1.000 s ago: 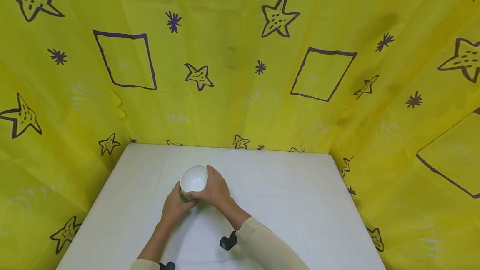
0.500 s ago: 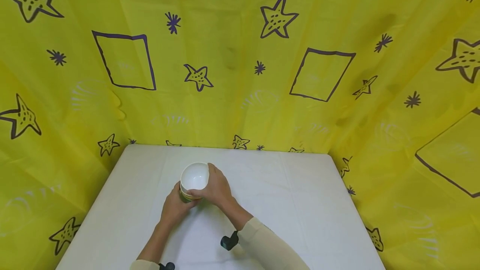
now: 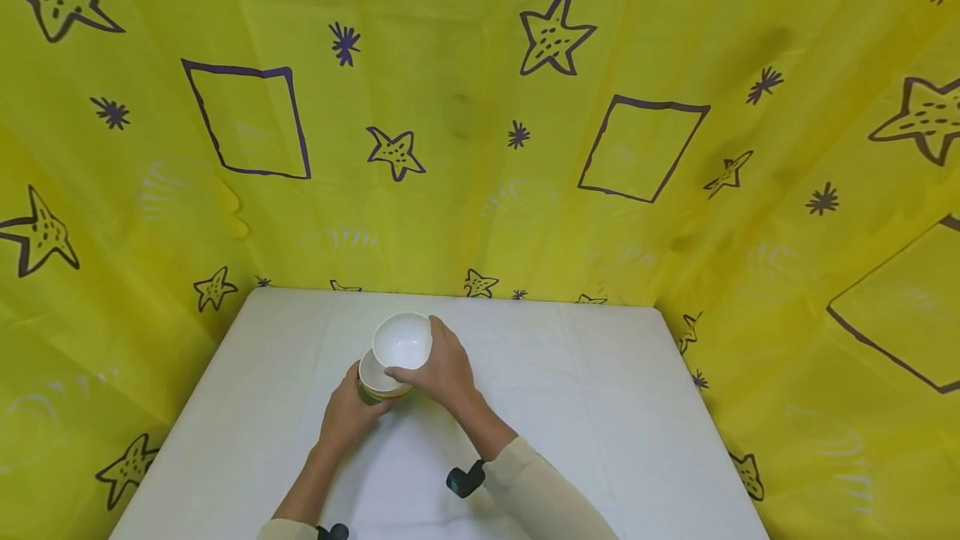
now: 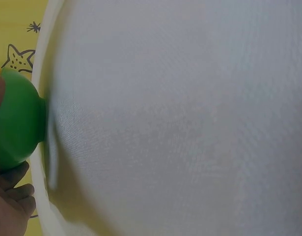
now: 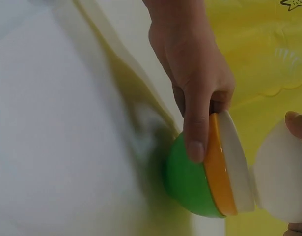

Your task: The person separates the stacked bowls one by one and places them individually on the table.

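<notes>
My left hand (image 3: 348, 413) grips a nested stack low over the table, thumb on one side. Outermost is a green bowl (image 5: 189, 178), then an orange bowl (image 5: 220, 172), with a white bowl (image 5: 237, 164) innermost. Another white bowl (image 3: 402, 342) is pinched at its rim by my right hand (image 3: 447, 369), thumb near the inside edge. It sits above and slightly right of the stack, tilted, its foot at the inner white bowl's rim; whether they touch I cannot tell. In the left wrist view the green bowl's foot is close to the tabletop.
A white-covered table (image 3: 585, 407) spreads around the hands. Yellow curtains (image 3: 465, 215) with starfish drawings hang behind its far edge and along both sides. A dark wrist mount (image 3: 465, 480) sits by the right sleeve.
My right hand has raised its white bowl up and to the right, out of the stack. The inner white bowl has come into view; the left hand has stayed nearly still.
</notes>
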Demonstrator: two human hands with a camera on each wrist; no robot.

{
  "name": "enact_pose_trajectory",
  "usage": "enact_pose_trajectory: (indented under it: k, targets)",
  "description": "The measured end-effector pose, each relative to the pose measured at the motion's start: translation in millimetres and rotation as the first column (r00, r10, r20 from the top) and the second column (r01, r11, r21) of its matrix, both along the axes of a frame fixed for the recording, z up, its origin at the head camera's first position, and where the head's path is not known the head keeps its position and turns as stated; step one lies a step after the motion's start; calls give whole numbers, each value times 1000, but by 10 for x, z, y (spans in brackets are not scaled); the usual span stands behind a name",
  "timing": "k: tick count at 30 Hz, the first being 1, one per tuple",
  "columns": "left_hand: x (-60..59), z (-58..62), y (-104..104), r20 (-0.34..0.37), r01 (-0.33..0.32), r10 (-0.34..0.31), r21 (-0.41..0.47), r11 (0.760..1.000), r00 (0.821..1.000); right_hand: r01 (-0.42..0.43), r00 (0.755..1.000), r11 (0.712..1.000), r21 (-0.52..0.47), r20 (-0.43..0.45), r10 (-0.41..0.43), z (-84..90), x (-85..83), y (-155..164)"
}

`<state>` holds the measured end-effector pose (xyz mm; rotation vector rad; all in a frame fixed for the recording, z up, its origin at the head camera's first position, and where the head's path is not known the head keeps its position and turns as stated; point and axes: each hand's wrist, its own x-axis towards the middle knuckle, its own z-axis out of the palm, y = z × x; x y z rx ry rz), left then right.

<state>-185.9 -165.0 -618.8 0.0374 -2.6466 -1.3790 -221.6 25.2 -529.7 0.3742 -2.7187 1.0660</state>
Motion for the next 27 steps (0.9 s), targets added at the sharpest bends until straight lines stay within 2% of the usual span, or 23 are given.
enact_pose_trajectory:
  k: [12,27]
  targets:
    - [-2,12,-10,14,11,-11,1,1000,1000,69,997,995,-69,-39,-72,-37,-74,257]
    - [-6,-8,-9,35,23,-23,3,1000,999,140,990,986,-91,17,-139,-183,-8,448]
